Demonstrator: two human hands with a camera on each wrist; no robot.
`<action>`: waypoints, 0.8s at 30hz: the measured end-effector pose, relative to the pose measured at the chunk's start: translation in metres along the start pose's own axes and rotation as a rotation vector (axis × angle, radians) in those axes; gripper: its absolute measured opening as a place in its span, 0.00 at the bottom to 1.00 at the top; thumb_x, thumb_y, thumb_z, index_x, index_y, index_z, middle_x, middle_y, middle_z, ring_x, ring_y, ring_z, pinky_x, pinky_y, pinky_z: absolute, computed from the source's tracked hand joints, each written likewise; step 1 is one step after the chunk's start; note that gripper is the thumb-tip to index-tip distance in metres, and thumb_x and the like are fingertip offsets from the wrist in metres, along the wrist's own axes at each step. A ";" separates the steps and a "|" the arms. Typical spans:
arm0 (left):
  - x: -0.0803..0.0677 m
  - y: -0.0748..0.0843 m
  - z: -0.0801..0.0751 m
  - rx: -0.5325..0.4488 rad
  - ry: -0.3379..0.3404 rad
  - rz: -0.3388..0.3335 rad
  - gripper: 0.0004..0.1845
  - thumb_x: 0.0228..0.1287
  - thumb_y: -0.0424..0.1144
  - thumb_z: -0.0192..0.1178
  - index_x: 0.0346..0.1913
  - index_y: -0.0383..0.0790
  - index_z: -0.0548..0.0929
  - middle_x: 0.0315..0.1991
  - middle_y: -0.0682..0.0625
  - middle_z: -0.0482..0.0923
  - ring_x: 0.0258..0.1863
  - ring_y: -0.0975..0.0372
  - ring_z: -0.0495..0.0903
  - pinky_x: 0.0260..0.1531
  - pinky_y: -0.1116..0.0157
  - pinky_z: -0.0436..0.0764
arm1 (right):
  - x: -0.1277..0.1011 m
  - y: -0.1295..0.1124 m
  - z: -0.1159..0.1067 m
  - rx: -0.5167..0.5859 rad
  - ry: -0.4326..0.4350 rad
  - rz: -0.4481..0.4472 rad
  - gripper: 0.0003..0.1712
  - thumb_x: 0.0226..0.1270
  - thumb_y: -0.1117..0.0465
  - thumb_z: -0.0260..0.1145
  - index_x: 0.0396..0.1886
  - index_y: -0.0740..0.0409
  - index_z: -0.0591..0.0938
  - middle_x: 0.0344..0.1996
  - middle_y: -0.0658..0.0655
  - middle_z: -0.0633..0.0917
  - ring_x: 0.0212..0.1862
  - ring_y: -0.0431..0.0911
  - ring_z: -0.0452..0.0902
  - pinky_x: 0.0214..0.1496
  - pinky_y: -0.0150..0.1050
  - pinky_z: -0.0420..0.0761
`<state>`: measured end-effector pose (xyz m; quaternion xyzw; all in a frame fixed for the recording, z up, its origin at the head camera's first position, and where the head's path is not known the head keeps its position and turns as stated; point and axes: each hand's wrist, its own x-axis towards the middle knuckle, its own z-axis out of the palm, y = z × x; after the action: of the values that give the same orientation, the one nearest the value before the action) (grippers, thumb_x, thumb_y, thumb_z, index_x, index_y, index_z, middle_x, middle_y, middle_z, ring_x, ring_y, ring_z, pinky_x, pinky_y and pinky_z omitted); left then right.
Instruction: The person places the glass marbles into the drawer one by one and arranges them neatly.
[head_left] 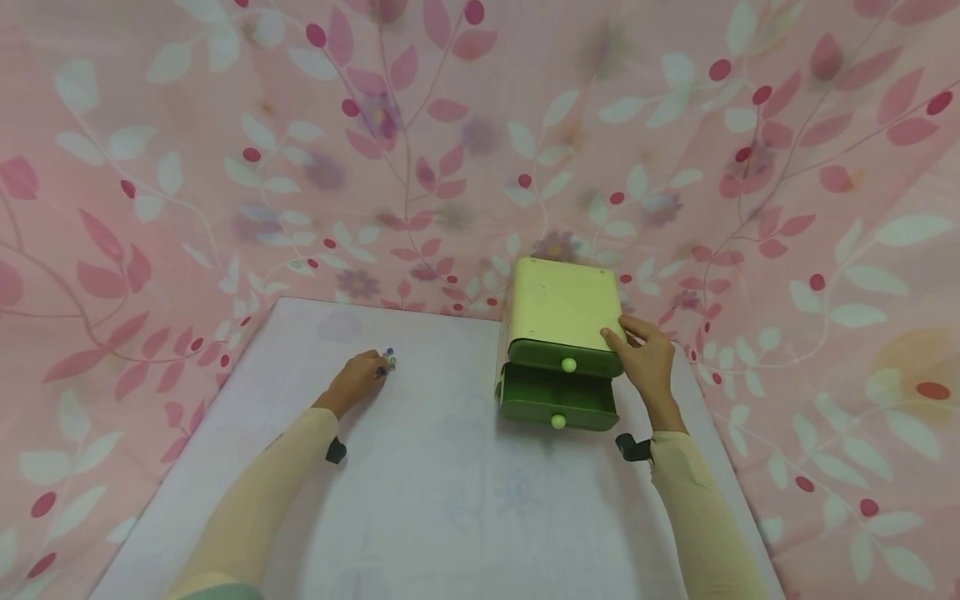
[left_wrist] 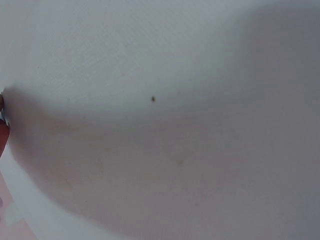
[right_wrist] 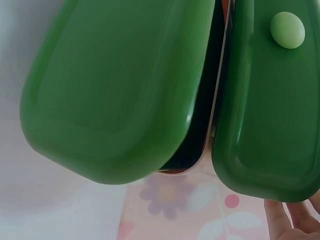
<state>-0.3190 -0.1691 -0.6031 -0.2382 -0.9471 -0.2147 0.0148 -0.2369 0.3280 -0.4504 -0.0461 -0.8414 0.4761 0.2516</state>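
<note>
Sleeves run in from the bottom edge of the head view, both pale yellow, each with a black wrist camera mount.

Pink floral curtain (head_left: 187, 167) fills the top and both sides of the frame, draped behind and around the work area.

White counter (head_left: 450, 500) takes up the lower centre, bare cloth surface with a faint print. Left wrist view shows only this white surface in shadow, with a fingertip at the far left edge.

Drawer box (head_left: 564, 317) sits right of centre, at the back edge of the counter: pale yellow-green top, two dark green drawers with light green knobs. Top drawer (head_left: 566, 357) looks closed or nearly so. Bottom drawer (head_left: 558, 398) is pulled out toward the viewer. Right wrist view shows both green fronts close up, dark gap between them, one knob at upper right.

Right hand (head_left: 647, 358) rests on the box's right front corner, fingers curled over the top edge, thumb on the side, gripping it.

Left hand (head_left: 358, 379) is left of centre, well apart from the box, knuckles up, fingertips pinched down on small beads (head_left: 388, 360) lying on the counter. Beads are multicoloured; count cannot be told.
</note>
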 end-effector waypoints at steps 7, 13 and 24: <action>0.000 0.000 -0.001 -0.005 -0.015 -0.008 0.09 0.58 0.27 0.67 0.43 0.31 0.86 0.37 0.43 0.78 0.36 0.55 0.79 0.42 0.58 0.82 | 0.000 0.000 0.000 -0.006 0.003 0.004 0.27 0.56 0.56 0.76 0.52 0.66 0.84 0.52 0.61 0.83 0.54 0.52 0.79 0.57 0.46 0.78; -0.001 0.001 -0.005 -0.003 0.014 0.017 0.08 0.58 0.27 0.67 0.41 0.30 0.86 0.35 0.44 0.78 0.34 0.55 0.79 0.40 0.58 0.82 | 0.000 -0.001 0.001 -0.007 0.016 -0.003 0.25 0.55 0.57 0.77 0.51 0.66 0.84 0.51 0.61 0.83 0.53 0.51 0.80 0.56 0.46 0.79; 0.007 0.005 -0.006 -0.076 0.145 0.131 0.07 0.56 0.25 0.68 0.38 0.32 0.85 0.37 0.44 0.79 0.38 0.53 0.81 0.44 0.57 0.82 | -0.002 -0.003 0.001 0.007 0.013 -0.007 0.25 0.55 0.58 0.77 0.51 0.67 0.84 0.51 0.62 0.83 0.53 0.52 0.80 0.57 0.46 0.78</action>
<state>-0.3235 -0.1640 -0.5946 -0.2840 -0.9170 -0.2658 0.0883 -0.2351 0.3251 -0.4491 -0.0452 -0.8381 0.4779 0.2589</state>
